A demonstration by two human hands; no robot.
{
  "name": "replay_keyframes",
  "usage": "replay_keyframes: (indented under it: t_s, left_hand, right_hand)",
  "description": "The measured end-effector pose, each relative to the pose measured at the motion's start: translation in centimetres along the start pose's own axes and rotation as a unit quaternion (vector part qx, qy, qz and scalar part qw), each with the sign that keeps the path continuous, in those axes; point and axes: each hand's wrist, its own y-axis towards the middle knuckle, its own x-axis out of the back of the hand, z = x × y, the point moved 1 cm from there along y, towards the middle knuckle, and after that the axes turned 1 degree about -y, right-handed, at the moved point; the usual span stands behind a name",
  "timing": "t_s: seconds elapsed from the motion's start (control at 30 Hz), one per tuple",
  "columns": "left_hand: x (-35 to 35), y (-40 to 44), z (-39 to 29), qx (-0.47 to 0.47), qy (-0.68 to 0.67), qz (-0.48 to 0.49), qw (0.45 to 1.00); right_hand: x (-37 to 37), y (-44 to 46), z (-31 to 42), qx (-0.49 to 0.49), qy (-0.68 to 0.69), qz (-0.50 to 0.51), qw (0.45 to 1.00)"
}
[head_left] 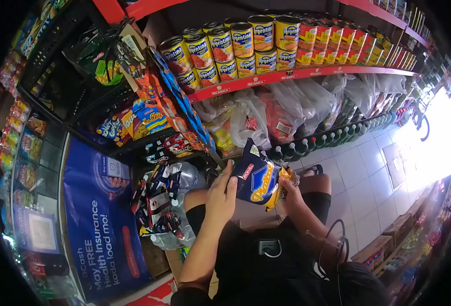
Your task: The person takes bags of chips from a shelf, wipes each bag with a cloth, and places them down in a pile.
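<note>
Below Argentina cans (242, 41), left hand (222, 198) clasps Piattos pack (257, 178); right hand (290, 196), grip closed, likewise.

You're in a grocery shop: beside you, a red-edged shelf (307, 73) bears stacked yellow-and-blue tin cans (243, 40), dark green bottles (307, 148) stand in a long row, and colourful plastic snack packets (30, 145) hang near a blue printed advertising banner (100, 219).

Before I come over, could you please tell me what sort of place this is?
Probably a grocery shop: stacked Argentina cans on a red shelf, a row of bottles below, and packaged snacks alongside.
</note>
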Motion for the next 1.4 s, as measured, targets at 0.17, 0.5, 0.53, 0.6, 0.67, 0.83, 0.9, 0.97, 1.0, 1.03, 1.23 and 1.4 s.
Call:
replay_keyframes:
  t_s: [0.17, 0.5, 0.53, 0.6, 0.67, 0.83, 0.9, 0.97, 1.0, 1.03, 1.23, 1.4]
  left_hand:
    - [-0.2, -0.2, -0.5, -0.04, -0.072, -0.006, 0.997]
    - [-2.1, -1.1, 0.3, 0.123, -0.254, 0.008, 0.959]
    - [-2.0, -0.9, 0.5, 0.077, -0.217, -0.008, 0.973]
    - [-1.7, -0.6, 0.1, 0.004, -0.162, -0.036, 0.986]
    - [-1.5, -0.7, -0.7, -0.046, -0.131, -0.054, 0.989]
    - [-1.9, -0.9, 0.1, 0.104, -0.436, -0.01, 0.894]
    - [-2.0, -0.9, 0.9, 0.117, -0.471, -0.005, 0.874]
    - [-2.0, -1.0, 1.2, 0.116, -0.513, -0.004, 0.85]
    - [-2.0, -0.9, 1.2, 0.109, -0.537, -0.005, 0.836]
    - [-2.2, -0.7, 1.4, 0.098, -0.53, -0.026, 0.842]
    - [-3.0, 0.1, 1.1, 0.114, -0.423, -0.033, 0.898]
    - [-6.4, 0.6, 4.4, 0.118, -0.491, -0.016, 0.863]
  right_hand:
    - [0.3, -0.3, 0.0, 0.003, -0.012, 0.009, 1.0]
    - [-0.4, -0.8, -0.4, 0.017, 0.027, 0.038, 0.999]
    - [-0.7, -1.2, -0.2, 0.023, 0.017, 0.04, 0.999]
    - [-1.3, -1.5, 0.1, 0.038, -0.002, 0.044, 0.998]
    - [-0.6, -1.1, -0.2, 0.015, 0.002, 0.029, 0.999]
    - [-0.5, -0.8, -0.1, -0.002, 0.009, 0.047, 0.999]
    - [0.0, -0.6, -0.1, -0.011, 0.004, 0.058, 0.998]
    - [0.9, -0.3, 0.1, -0.02, -0.036, 0.03, 0.999]
    - [1.3, -0.3, 0.3, -0.024, -0.055, 0.016, 0.998]
    - [2.0, 0.0, 0.6, 0.017, -0.128, -0.006, 0.992]
    - [-1.5, -1.3, 1.0, 0.284, -0.478, -0.105, 0.824]
    - [-9.8, -2.9, 1.5, 0.375, -0.777, 0.096, 0.497]
